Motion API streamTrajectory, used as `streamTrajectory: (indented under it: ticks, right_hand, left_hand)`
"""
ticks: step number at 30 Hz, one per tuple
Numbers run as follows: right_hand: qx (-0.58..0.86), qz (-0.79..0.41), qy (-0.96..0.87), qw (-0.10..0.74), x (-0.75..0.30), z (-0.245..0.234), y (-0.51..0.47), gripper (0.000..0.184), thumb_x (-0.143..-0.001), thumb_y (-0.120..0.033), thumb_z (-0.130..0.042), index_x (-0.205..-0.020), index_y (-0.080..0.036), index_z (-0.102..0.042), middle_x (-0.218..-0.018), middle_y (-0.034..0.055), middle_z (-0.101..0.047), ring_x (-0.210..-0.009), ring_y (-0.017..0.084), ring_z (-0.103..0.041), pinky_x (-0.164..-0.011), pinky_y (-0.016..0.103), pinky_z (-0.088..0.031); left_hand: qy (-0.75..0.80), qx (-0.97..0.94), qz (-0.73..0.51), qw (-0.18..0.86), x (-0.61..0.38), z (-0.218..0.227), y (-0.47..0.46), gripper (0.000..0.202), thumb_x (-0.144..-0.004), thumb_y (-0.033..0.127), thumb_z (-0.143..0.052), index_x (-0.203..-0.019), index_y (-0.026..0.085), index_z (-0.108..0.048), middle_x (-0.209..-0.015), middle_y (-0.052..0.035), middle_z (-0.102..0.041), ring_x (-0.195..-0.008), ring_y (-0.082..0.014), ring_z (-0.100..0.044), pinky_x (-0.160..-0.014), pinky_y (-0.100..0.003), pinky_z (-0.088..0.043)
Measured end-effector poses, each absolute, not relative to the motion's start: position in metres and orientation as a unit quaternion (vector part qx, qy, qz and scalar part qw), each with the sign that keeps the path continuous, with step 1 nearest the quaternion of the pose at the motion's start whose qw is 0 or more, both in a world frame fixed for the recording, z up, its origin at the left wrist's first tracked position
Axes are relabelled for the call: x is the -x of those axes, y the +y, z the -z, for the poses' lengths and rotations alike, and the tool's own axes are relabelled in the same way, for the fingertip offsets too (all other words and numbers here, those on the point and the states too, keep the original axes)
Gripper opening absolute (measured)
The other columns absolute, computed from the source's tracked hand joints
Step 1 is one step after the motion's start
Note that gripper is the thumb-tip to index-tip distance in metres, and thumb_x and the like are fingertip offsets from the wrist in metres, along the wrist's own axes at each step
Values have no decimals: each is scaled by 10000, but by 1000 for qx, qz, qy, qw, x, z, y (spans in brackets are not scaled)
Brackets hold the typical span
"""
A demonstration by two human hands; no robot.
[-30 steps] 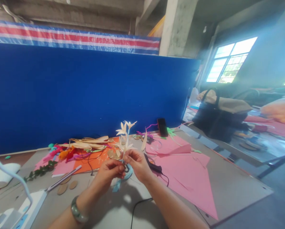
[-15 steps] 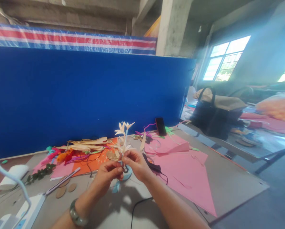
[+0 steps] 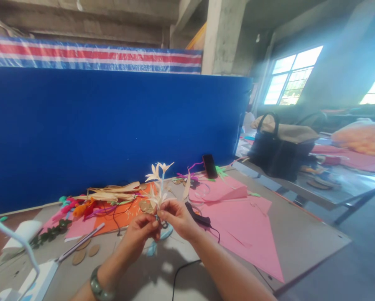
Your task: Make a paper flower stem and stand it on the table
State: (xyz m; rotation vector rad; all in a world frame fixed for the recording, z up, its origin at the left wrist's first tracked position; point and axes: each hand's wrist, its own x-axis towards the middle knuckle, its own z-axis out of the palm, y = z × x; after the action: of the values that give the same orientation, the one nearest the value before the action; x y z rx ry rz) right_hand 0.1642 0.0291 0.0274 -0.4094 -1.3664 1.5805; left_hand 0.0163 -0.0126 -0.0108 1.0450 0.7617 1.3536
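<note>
Between my two hands stands a spray of cream artificial flowers on a pale blue stem, its blooms pointing up. My left hand pinches low on the stem, fingers closed. Just above and to the right, my right hand is closed on the stem below the lower blooms. The exact grip points are hidden by the fingers. Under the hands a roll of light blue tape lies on the table, with a loose light blue piece beside it.
A black glue gun with its cable lies right of my hands on pink sheets. Dried husks, coloured pipe cleaners and wooden discs are at left. A phone leans against the blue partition.
The flowers have tilted and shifted slightly left with both hands, which still grip the stem. The whole view has moved a little.
</note>
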Motion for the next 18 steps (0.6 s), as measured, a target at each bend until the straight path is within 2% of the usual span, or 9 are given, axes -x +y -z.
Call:
streamTrajectory:
  ticks: [12,18]
  right_hand:
    - [162,-626,-567,510,-161,-23,30,235,-677,-265,-787,-656,-152,-582,-647,-8,-605,-574,96,-553,-560,219,-445]
    - [137,-627,-579,502,-161,-21,30,289,-690,-241,-787,-815,-183,-534,-661,-31,-595,-580,93,-558,-552,206,-428]
  left_hand:
    - [370,-522,-580,503,-13,8,-11,193,-760,297,-705,-648,155,-640,-547,-12,-632,-518,-126,-567,-560,-250,-438]
    - [379,-537,-592,467,-12,7,-11,209,-753,328,-710,-645,158,-654,-551,-8,-618,-541,-131,-564,-579,-250,-444]
